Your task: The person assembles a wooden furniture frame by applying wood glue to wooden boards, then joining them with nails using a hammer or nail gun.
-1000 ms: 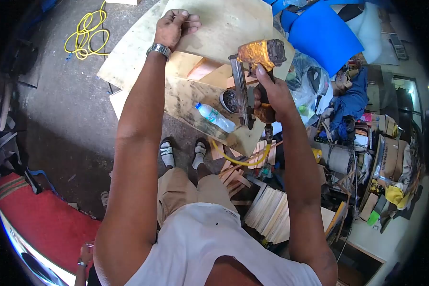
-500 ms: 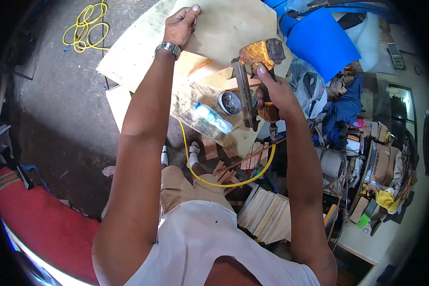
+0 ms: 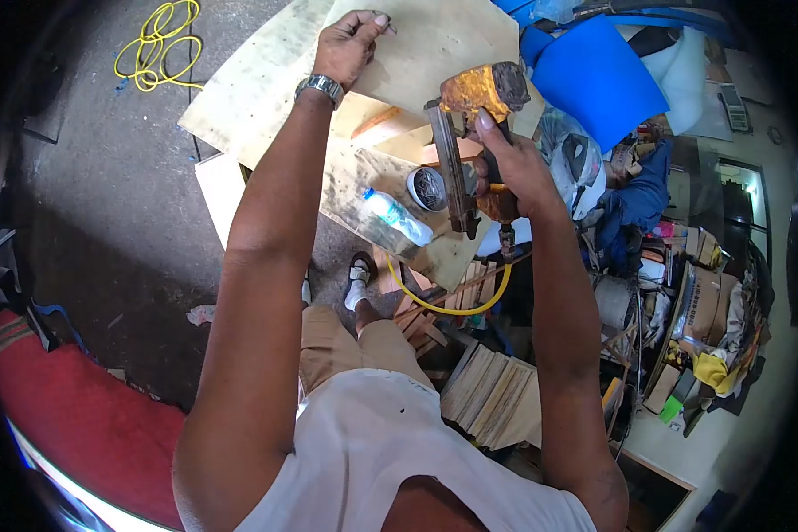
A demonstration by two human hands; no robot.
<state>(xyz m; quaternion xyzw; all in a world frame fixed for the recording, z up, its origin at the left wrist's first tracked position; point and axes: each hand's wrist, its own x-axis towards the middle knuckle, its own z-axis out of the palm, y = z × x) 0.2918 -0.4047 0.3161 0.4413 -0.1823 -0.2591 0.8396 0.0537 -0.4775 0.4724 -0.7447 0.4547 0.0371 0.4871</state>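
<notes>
My right hand [image 3: 516, 170] grips a worn yellow-and-black nail gun [image 3: 481, 92] by its handle. The gun's long magazine [image 3: 450, 168] points down toward me, and a yellow air hose [image 3: 457, 310] joins the handle's base. Over the plywood sheet [image 3: 457, 44], my left hand [image 3: 348, 49] is closed in a pinch, a small thin dark piece like a nail showing at its fingertips. A round bowl of nails [image 3: 428, 189] stands beside the magazine. Left of that lies a clear water bottle [image 3: 397, 217] with a blue cap.
Stacked wood strips [image 3: 496, 390] lie below the bench, near my legs. Coiled yellow hose [image 3: 158, 53] rests on the floor at far left. A blue sheet [image 3: 598, 84], plastic bags [image 3: 576, 168] and cluttered boxes [image 3: 709, 301] crowd the right side. Red cloth [image 3: 89, 426] is at lower left.
My left hand has shifted slightly right, and the small thin piece now shows at its fingertips. The nail gun has moved slightly left and up. One foot has stepped, and the hose loop hangs higher.
</notes>
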